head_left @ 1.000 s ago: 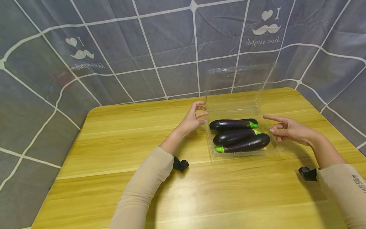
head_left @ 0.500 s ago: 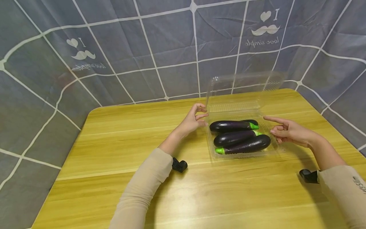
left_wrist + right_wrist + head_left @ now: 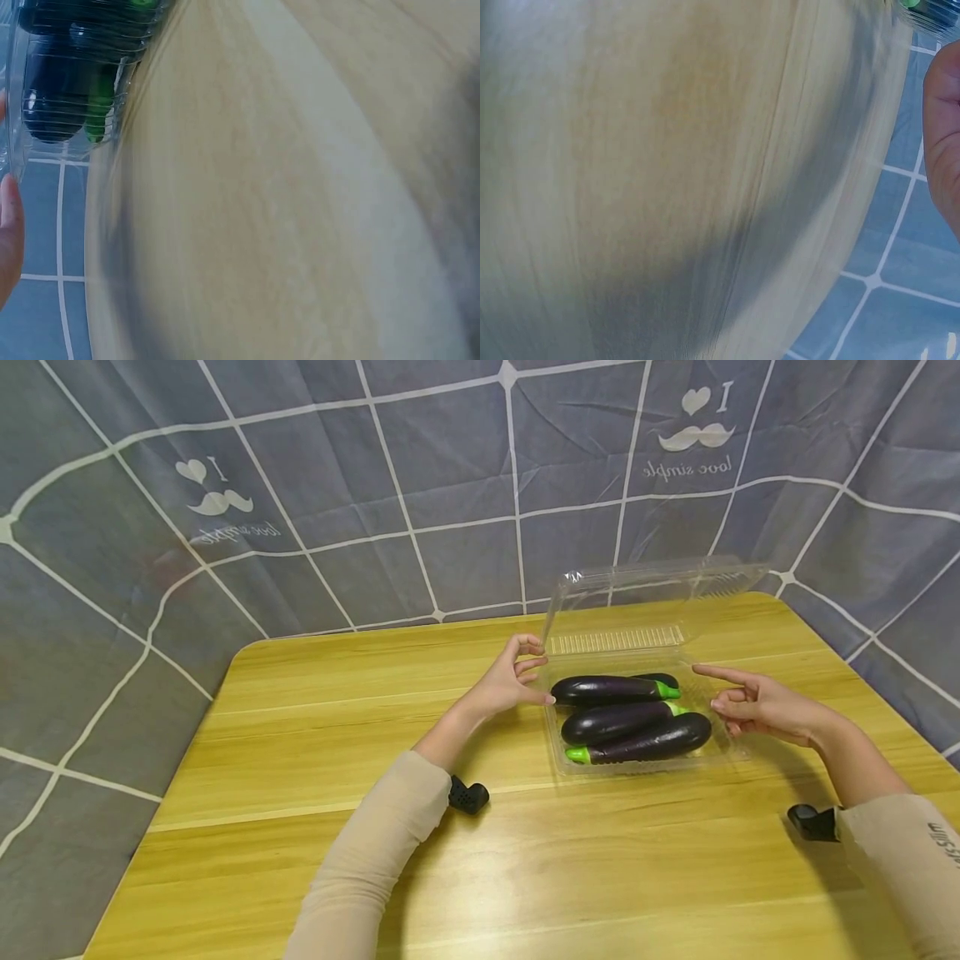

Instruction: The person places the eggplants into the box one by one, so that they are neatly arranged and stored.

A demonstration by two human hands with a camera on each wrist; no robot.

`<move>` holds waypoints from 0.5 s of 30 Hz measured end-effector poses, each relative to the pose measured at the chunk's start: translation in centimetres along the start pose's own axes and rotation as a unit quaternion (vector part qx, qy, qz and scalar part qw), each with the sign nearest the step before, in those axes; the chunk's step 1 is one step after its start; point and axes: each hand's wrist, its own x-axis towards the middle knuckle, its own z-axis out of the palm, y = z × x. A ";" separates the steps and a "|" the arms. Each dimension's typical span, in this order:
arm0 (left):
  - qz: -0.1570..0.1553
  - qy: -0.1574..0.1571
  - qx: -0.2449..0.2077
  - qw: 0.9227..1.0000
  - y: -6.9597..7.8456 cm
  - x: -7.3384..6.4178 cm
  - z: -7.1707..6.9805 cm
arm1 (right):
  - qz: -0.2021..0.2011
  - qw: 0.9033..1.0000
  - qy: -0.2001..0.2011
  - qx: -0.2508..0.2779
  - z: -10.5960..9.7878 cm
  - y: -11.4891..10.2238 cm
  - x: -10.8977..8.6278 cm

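Observation:
In the head view, a clear hinged plastic container (image 3: 645,767) lies on the table at right of centre, its lid (image 3: 645,597) raised at the back. Several glossy dark purple eggplants (image 3: 652,742) with green stem ends lie side by side inside it. My left hand (image 3: 504,681) holds the container's left edge, fingers bent at the back and thumb at the rim by an eggplant. At the right rim, my right hand (image 3: 772,702) has its index finger stretched along the edge; thumb and bent fingers grip it lower down. The left wrist view catches the container's ribbed side (image 3: 82,75).
The wooden table (image 3: 315,727) stretches left and forward of the container. A grey curtain (image 3: 450,485) with white lines hangs close behind. Black wrist devices (image 3: 468,795) stick out from both sleeves.
The lid has tilted; its top edge now sits lower and farther right in the head view. My left thumb has slid forward along the rim. The eggplants and my right hand barely differ.

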 end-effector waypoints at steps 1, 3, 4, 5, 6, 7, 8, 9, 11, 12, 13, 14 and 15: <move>0.004 -0.002 0.001 1.000 0.0 0.0 0.0 | 0.000 1.000 0.000 0.001 0.0 0.0 0.0; 0.009 -0.004 0.003 1.000 0.0 -0.1 0.0 | 0.000 1.000 0.000 0.002 0.0 0.0 0.0; 0.011 -0.004 0.003 1.000 0.0 -0.1 0.1 | 0.000 1.000 0.000 0.003 0.0 0.0 0.0; 0.011 -0.003 0.003 1.000 0.0 -0.1 0.1 | 0.000 1.000 0.001 0.003 0.0 0.0 0.0; 0.010 -0.003 0.004 1.000 0.0 -0.2 0.1 | 0.001 1.000 0.001 0.003 0.0 0.0 0.0; 0.007 -0.002 0.006 1.000 0.1 -0.2 0.2 | 0.001 1.000 0.002 0.002 0.1 0.0 0.0; 0.004 -0.001 0.008 1.000 0.1 -0.2 0.2 | 0.001 1.000 0.002 0.001 0.1 0.0 0.0; 0.001 0.001 0.011 1.000 0.2 -0.3 0.2 | 0.001 1.000 0.002 0.001 0.1 0.0 0.0; -0.004 0.002 0.016 1.000 0.2 -0.3 0.3 | 0.000 1.000 0.002 0.000 0.1 0.0 0.0; -0.007 0.002 0.020 1.000 0.2 -0.3 0.3 | 0.000 1.000 0.002 0.000 0.1 0.0 0.0; -0.007 0.001 0.023 1.000 0.2 -0.3 0.3 | 0.000 1.000 0.003 -0.001 0.1 0.0 0.0; -0.008 0.001 0.025 1.000 0.2 -0.4 0.3 | 0.001 1.000 0.004 -0.001 0.1 0.0 -0.1; -0.009 0.002 0.027 1.000 0.3 -0.4 0.3 | 0.001 1.000 0.006 -0.002 0.1 0.0 -0.1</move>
